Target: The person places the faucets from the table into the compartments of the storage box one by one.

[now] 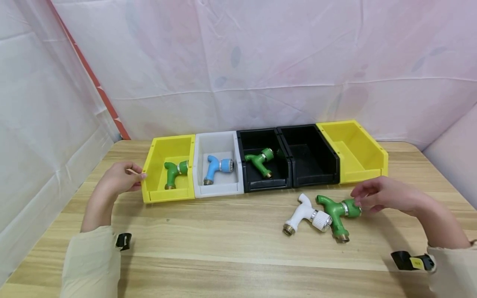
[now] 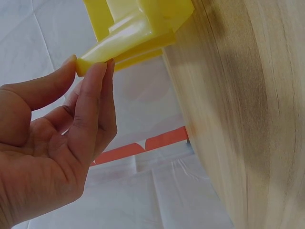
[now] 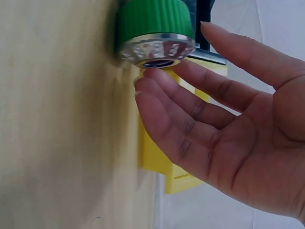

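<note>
At the left end of the row, my left hand [image 1: 118, 179] pinches the side edge of a yellow bin [image 1: 149, 169] between thumb and fingers; the left wrist view shows this grip on the yellow rim [image 2: 119, 43]. A green tap [image 1: 336, 213] lies on the table at right. Beside its ribbed knob [image 3: 155, 19] is my right hand [image 1: 391, 195], fingers loosely bent and thumb apart, not closed round it. Whether a fingertip touches the knob is hard to tell. Touching or nearly touching the green tap is a white tap [image 1: 305, 213] with a brass end.
The left yellow bin holds a green tap [image 1: 172, 174]. A white bin [image 1: 220, 192] holds a blue tap [image 1: 214, 167], and a black bin [image 1: 247, 182] another green tap [image 1: 258, 161]. A second black bin [image 1: 314, 179] and a yellow bin [image 1: 367, 176] continue the row. Cloth [image 1: 261, 62] hangs behind.
</note>
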Action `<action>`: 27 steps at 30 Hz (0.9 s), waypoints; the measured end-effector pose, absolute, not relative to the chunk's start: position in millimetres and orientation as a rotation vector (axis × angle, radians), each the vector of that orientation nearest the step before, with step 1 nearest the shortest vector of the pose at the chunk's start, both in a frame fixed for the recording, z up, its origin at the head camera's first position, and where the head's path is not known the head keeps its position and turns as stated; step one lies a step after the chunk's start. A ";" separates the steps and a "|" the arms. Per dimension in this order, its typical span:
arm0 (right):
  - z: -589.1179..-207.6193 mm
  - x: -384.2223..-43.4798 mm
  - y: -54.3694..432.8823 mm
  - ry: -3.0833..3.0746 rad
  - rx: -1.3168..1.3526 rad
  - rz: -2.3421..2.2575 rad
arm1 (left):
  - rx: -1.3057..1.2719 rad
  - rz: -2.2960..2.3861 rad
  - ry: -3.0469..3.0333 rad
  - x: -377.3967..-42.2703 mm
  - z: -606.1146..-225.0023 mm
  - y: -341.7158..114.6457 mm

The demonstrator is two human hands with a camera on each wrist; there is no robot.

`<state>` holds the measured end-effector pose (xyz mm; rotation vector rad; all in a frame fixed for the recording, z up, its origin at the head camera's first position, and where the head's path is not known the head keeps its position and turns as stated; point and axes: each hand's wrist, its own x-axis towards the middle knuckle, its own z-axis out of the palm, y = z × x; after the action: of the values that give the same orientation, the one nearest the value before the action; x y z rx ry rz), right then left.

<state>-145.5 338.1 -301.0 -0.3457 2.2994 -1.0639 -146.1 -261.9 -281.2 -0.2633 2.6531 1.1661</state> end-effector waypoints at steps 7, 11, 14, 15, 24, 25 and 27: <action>-310.0 -144.5 342.0 2.263 -0.393 -1.116 | -0.270 1.147 2.660 -145.0 -279.4 -260.4; -313.0 -144.8 343.4 2.246 -0.439 -1.141 | -0.268 1.149 2.663 -143.8 -278.6 -259.9; -314.6 -144.9 344.0 2.222 -0.469 -1.166 | -0.264 1.155 2.661 -143.6 -278.6 -259.9; -315.0 -144.9 344.1 2.212 -0.478 -1.176 | -0.263 1.157 2.659 -143.8 -278.9 -260.1; -317.9 -144.8 345.8 2.160 -0.522 -1.229 | -0.267 1.152 2.659 -144.8 -279.7 -260.6; -318.2 -144.9 346.1 2.156 -0.525 -1.233 | -0.268 1.153 2.660 -144.9 -279.9 -260.7; -318.8 -145.0 346.6 2.149 -0.530 -1.237 | -0.268 1.156 2.660 -145.1 -280.2 -260.9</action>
<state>-145.0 346.6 -318.8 -0.5296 2.1490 -1.2373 -145.1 -260.9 -280.2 -0.2678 2.6595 1.1559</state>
